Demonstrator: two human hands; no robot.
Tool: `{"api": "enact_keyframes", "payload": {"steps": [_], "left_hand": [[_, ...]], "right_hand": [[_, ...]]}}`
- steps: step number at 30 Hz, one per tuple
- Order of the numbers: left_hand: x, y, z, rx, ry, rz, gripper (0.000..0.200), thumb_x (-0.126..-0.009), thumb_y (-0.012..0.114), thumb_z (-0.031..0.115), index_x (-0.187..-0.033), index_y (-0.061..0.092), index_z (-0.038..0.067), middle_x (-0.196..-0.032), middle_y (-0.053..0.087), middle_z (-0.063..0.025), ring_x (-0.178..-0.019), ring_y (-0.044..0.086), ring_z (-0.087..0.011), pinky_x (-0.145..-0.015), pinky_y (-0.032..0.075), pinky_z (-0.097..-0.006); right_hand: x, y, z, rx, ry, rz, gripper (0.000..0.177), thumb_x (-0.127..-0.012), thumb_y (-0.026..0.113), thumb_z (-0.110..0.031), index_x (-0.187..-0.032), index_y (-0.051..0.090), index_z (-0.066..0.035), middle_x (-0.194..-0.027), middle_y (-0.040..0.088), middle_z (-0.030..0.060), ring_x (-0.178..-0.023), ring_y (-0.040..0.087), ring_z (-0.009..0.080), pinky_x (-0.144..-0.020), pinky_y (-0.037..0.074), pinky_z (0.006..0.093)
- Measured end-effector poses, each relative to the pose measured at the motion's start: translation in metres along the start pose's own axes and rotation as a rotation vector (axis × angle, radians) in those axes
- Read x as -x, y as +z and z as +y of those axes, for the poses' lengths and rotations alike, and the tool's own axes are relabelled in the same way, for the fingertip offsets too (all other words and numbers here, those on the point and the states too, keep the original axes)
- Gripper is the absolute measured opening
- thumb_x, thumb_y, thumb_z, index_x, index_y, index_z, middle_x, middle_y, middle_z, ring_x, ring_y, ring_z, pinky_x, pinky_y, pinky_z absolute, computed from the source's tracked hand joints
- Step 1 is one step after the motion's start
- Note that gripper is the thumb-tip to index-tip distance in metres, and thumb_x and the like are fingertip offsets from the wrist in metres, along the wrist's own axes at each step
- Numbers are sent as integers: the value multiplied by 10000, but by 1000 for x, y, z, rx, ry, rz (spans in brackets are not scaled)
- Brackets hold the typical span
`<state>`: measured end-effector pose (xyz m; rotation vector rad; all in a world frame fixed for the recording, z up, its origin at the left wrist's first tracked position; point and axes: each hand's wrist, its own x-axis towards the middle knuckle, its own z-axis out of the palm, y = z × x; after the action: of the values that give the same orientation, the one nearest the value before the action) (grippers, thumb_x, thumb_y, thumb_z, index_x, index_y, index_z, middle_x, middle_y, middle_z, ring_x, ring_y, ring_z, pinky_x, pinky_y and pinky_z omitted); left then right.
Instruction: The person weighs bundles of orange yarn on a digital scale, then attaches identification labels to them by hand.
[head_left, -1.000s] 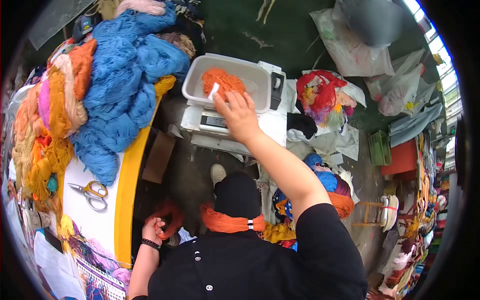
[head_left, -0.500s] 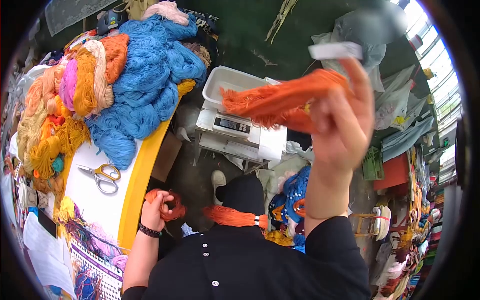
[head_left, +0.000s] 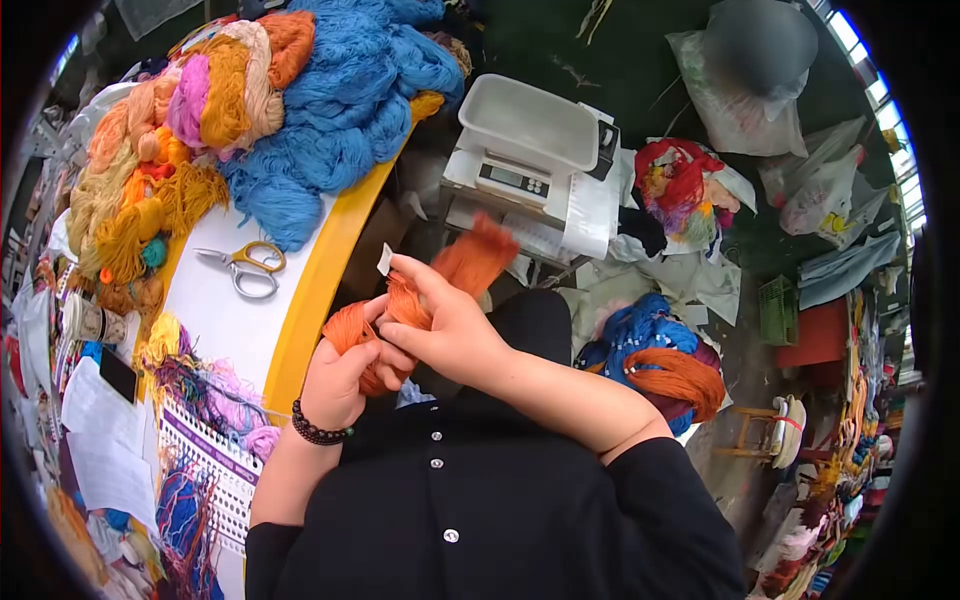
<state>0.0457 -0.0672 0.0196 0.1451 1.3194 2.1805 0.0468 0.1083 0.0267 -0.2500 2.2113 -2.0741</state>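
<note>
Both hands meet in front of my chest. My left hand [head_left: 338, 385], with a dark bead bracelet at the wrist, is closed around a loop of orange yarn [head_left: 347, 328]. Right beside it, my right hand [head_left: 445, 330] grips an orange yarn hank [head_left: 478, 255] whose far end fans out, blurred, toward the scale. A small white tag [head_left: 385, 260] sticks up at my right fingertips. Where the two portions of yarn meet, the fingers hide whether they are joined.
At left, a yellow-edged table [head_left: 318, 290] carries scissors [head_left: 243, 268], blue yarn [head_left: 330, 130] and mixed skeins. Ahead stands a digital scale [head_left: 512, 180] with a white tray [head_left: 530, 120]. Blue and orange hanks [head_left: 675, 380] are heaped at right, near a wooden stool [head_left: 750, 432].
My right hand has come down and left with the orange hank, from high at the right to beside my left hand. The orange hank on my lap no longer shows there. The view has shifted.
</note>
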Motion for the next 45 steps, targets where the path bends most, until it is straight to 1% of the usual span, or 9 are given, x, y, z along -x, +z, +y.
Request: {"api": "enact_keyframes", "payload": {"steps": [12,21,30,33,36,37,40,41,45], "left_hand": [[20,2,-3,-55,-42,1,503,-888,434,43,-1385,371,-10,-862,644,-85,-557,548,-82,-566,460,-198],[24,4,-7,-92,-17,60,443,-852,471,67,-1282,490,-38,-813,621,-58,-490,516,-78,-506,453,-206],[25,5,-17,-43,66,78,374,-945,482,125,-1281,499,-39,-832,650,-62,-618,569,-83,-640,489,-228],[20,4,-26,-132,214,162,275,-986,462,163,-1151,561,-33,-860,663,-91,-730,625,-137,-696,509,-269],[28,-11,-17,163,230,214,251,-991,450,209,-1086,563,5,-874,646,-83,-777,621,-202,-848,500,-361],[33,-19,-12,285,203,276,249,-999,431,234,-1092,549,35,-854,617,-45,-714,591,-167,-782,497,-336],[52,-82,-10,829,175,-214,260,-1009,397,265,-1153,513,82,-767,531,35,-566,440,-48,-564,414,-205],[56,-87,-3,911,152,-253,365,-1004,409,282,-1330,424,118,-769,534,34,-543,431,-52,-531,405,-191],[47,-82,-18,881,64,-536,479,-983,460,273,-1434,346,159,-822,537,23,-529,385,-50,-503,383,-181]], "right_hand": [[16,12,-13,-403,232,-74,663,-841,646,-21,-1398,294,50,-1038,592,60,-866,569,97,-781,471,244],[19,15,-8,-472,195,-20,664,-840,620,34,-1404,271,44,-976,596,77,-780,576,94,-683,492,236],[28,10,-12,-474,189,-67,710,-864,618,-12,-1433,196,36,-1042,614,117,-879,608,145,-771,505,277],[26,1,-6,-621,193,-121,700,-857,611,0,-1434,215,14,-1018,612,107,-879,614,154,-785,495,278],[19,-29,-15,-754,194,-15,710,-811,592,45,-1432,259,-42,-962,603,105,-861,644,204,-839,495,320],[20,-47,-21,-804,183,2,703,-814,585,36,-1433,263,-53,-958,599,102,-829,644,215,-789,517,341],[21,-102,-42,-611,145,95,732,-814,595,1,-1453,255,-110,-887,595,70,-615,497,88,-521,361,199],[21,-114,-51,-457,135,55,746,-818,593,-6,-1462,238,-128,-851,576,50,-629,483,75,-527,358,194],[27,-82,-65,285,106,-90,820,-796,643,-60,-1469,174,-78,-937,590,81,-819,575,156,-723,462,282]]}}
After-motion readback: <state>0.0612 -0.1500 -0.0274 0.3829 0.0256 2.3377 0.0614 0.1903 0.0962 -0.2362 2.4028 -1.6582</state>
